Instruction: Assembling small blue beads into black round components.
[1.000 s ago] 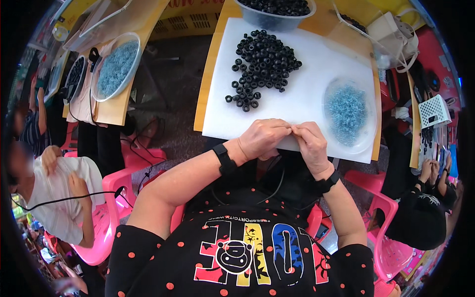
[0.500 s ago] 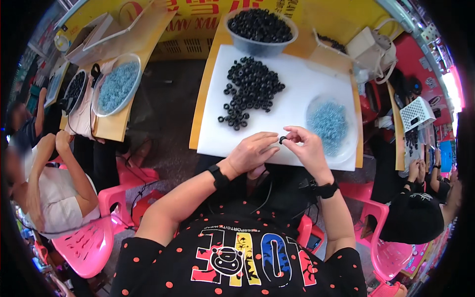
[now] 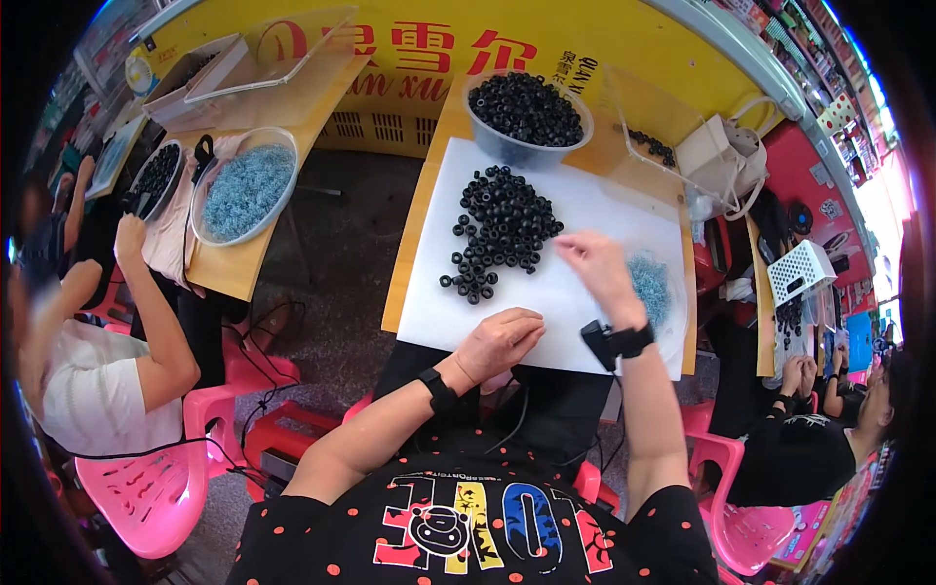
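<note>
My right hand reaches over the white sheet, its fingers stretched toward the right edge of a pile of black ring-shaped beads. Its fingertips look slightly apart, and I see no bead between them. Near the front of the sheet my left hand is closed, thumb against curled fingers. Whatever it may hold is hidden. Beside my right forearm sits a round clear tray of small pale-blue beads, partly covered by that hand and wrist.
A translucent bowl heaped with black beads stands at the back of the table. A clear plastic box and a white bag lie at the back right. On the left table is another blue-bead tray. People sit on both sides.
My hands have parted. The right hand moved up and away from the left toward the black pile. The black bead seen between its fingers earlier no longer shows. My head view has shifted.
</note>
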`<action>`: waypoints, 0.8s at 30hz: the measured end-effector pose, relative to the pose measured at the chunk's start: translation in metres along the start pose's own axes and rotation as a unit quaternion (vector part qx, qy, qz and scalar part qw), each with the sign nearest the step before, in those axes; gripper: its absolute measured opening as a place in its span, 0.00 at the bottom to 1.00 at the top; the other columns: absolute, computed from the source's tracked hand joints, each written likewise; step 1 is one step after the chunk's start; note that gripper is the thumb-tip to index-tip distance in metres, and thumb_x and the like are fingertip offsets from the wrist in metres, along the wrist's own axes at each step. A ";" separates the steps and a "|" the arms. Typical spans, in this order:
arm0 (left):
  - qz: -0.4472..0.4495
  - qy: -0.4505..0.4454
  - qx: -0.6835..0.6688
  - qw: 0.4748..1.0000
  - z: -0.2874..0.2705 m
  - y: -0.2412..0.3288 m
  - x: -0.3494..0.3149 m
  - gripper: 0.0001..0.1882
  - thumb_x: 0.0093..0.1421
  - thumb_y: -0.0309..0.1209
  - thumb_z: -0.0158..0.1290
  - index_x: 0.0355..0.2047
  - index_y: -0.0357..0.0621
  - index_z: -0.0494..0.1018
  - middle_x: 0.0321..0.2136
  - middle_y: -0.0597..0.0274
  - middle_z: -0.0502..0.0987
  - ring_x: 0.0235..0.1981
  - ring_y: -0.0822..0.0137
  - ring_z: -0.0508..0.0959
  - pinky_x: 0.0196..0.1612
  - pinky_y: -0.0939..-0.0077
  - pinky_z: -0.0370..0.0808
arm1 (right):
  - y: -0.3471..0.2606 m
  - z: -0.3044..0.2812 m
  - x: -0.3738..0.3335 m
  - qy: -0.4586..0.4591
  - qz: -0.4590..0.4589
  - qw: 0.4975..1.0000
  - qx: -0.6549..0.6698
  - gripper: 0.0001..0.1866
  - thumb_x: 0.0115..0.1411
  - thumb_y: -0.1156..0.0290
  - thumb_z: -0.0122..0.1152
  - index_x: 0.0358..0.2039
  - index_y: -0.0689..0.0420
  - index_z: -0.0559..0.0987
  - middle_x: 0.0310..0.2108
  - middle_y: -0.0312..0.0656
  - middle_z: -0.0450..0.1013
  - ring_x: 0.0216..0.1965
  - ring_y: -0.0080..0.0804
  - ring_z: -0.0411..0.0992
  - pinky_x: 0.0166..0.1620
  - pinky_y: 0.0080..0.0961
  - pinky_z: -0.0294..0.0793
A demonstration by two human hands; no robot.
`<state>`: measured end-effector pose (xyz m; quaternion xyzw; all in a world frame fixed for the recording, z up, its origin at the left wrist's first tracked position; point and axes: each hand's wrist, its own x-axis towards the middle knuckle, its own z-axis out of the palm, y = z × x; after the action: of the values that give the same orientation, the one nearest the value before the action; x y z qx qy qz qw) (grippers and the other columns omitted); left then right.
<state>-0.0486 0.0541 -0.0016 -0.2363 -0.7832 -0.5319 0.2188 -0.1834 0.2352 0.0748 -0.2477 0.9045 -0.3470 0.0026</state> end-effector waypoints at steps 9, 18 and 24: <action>-0.195 -0.071 -0.114 0.971 -0.012 0.000 0.010 0.09 0.65 0.25 0.57 0.44 0.35 0.80 0.40 0.57 0.84 0.37 0.70 0.83 0.39 0.77 0.81 | 0.005 0.054 -0.017 0.076 -0.004 0.997 0.009 0.13 0.56 0.77 0.66 0.43 0.60 0.83 0.36 0.46 0.78 0.38 0.43 0.78 0.43 0.33 0.78; -0.385 0.060 -0.495 0.776 0.005 -0.003 0.029 0.17 0.66 0.24 0.57 0.55 0.36 0.75 0.45 0.55 0.81 0.44 0.65 0.83 0.47 0.70 0.83 | -0.050 0.031 -0.081 0.128 0.111 0.960 0.222 0.12 0.62 0.74 0.65 0.46 0.60 0.84 0.39 0.40 0.82 0.36 0.23 0.78 0.40 0.20 0.77; -0.427 0.072 -0.522 0.735 0.015 -0.017 0.025 0.14 0.66 0.21 0.56 0.52 0.34 0.77 0.45 0.52 0.82 0.44 0.64 0.83 0.49 0.70 0.83 | -0.037 0.017 -0.111 0.165 0.053 0.975 0.141 0.13 0.63 0.72 0.64 0.48 0.58 0.84 0.46 0.45 0.78 0.41 0.31 0.78 0.42 0.24 0.76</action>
<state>-0.0800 0.0658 -0.0048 0.0850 -0.3834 -0.9100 -0.1328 -0.0666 0.2511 0.0662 -0.1359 0.8462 -0.5067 -0.0939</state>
